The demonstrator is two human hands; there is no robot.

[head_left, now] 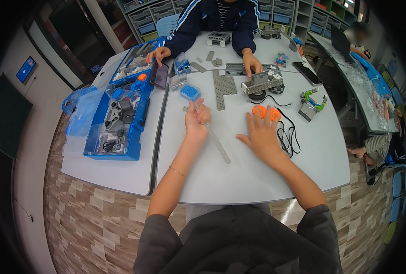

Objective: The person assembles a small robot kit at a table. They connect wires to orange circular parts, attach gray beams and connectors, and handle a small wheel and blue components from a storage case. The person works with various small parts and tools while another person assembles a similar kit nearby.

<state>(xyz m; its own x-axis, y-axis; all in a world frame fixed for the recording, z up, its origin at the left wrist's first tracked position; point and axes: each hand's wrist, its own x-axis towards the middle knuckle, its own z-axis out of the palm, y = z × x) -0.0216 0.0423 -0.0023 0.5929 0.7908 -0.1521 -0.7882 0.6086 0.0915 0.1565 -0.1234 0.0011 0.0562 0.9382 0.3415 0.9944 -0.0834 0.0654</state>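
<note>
My left hand point(197, 119) is closed around a long grey perforated beam point(218, 145), whose far part slants down toward the table's near edge. My right hand point(263, 139) lies with its fingers spread, the fingertips over two orange gears point(275, 113) on the white table. Just beyond the gears stands a grey wheeled chassis point(263, 83), with a co-worker's hand point(252, 64) on its top. Ahead of my left hand sit a small box of blue pegs point(190, 92) and a flat grey perforated plate point(221, 89).
Black cables point(288, 137) coil right of my right hand. Farther right are a green-and-grey assembly point(310, 106) and a black phone point(307, 73). A blue parts case point(113, 154) stands on the left table. The co-worker's other hand point(159, 55) holds a phone point(159, 75).
</note>
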